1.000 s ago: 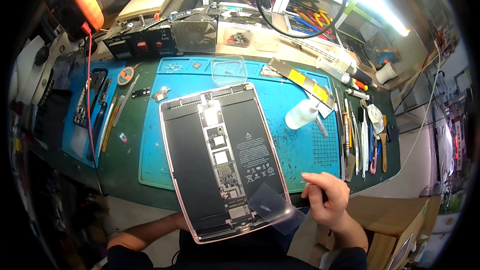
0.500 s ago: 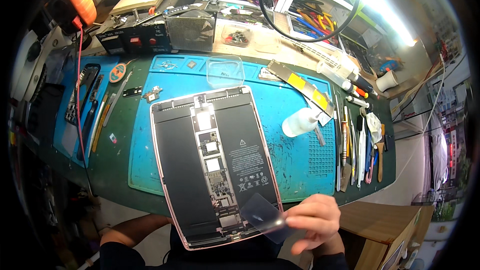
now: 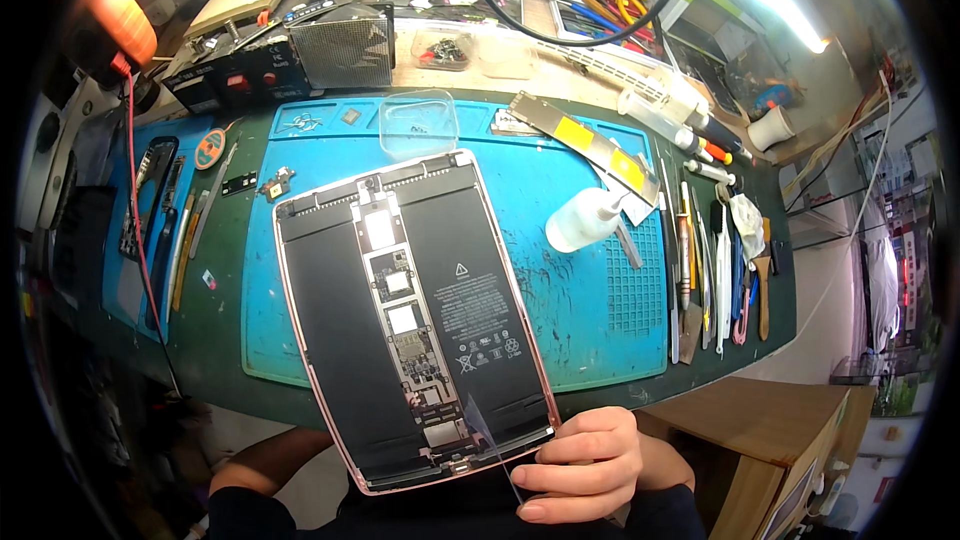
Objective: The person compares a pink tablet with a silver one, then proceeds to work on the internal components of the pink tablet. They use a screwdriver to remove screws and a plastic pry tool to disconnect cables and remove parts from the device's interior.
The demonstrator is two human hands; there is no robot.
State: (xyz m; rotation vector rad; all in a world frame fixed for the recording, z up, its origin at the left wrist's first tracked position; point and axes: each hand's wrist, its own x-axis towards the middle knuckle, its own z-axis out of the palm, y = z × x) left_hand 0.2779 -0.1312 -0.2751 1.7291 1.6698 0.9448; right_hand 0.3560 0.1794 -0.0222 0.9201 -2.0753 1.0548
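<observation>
An opened tablet [image 3: 400, 330] with a pink rim tilts over the near edge of the bench, its inside facing up. Dark batteries [image 3: 470, 280] lie on either side of a narrow circuit board [image 3: 408, 330]. My right hand [image 3: 585, 465] pinches a thin clear plastic card [image 3: 490, 440] at the tablet's lower right. The card is seen nearly edge-on, its far tip over the right battery's lower part beside the board; whether it is wedged under the battery, I cannot tell. My left forearm [image 3: 275, 458] runs behind the tablet, which hides my left hand.
A blue mat [image 3: 590, 330] covers the bench, with a clear box [image 3: 418, 125], a white bottle [image 3: 583, 222] and a metal-and-yellow strip [image 3: 585, 145] on it. Several hand tools [image 3: 720, 270] line the right side. A wooden cabinet [image 3: 750, 425] stands at lower right.
The plastic card has turned from showing its flat face to nearly edge-on, and my right hand has shifted left and down. The whole view has shifted slightly.
</observation>
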